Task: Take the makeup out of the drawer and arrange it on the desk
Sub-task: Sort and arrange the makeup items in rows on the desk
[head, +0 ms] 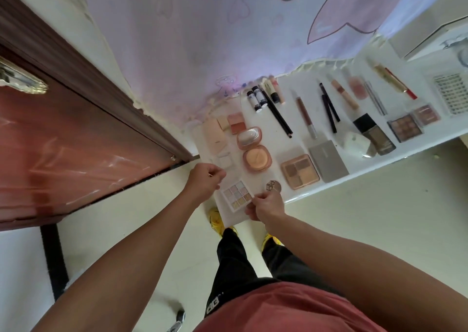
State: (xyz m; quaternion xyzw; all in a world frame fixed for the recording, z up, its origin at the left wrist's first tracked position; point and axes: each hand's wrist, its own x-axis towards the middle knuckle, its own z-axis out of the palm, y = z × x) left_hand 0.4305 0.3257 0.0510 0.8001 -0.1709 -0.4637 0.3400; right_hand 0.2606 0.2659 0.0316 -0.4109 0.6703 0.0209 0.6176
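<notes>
Past the red shirt (291, 309), the right hand (268, 205) pinches the palette (237, 197) by its corner. The left hand (205, 179) curls just beside the palette; I cannot tell if it holds anything.

Soft daylight filters through the curtain (190, 40); glare streaks the glossy door (76, 154). Wide-angle distortion bends the edges, and the far end of the desk (291, 109) blurs.

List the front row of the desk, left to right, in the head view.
left hand, pale nine-pan palette, round brown compact, four-pan brown palette, grey case, foundation bottle, brown nine-pan palette, lash tray
</notes>
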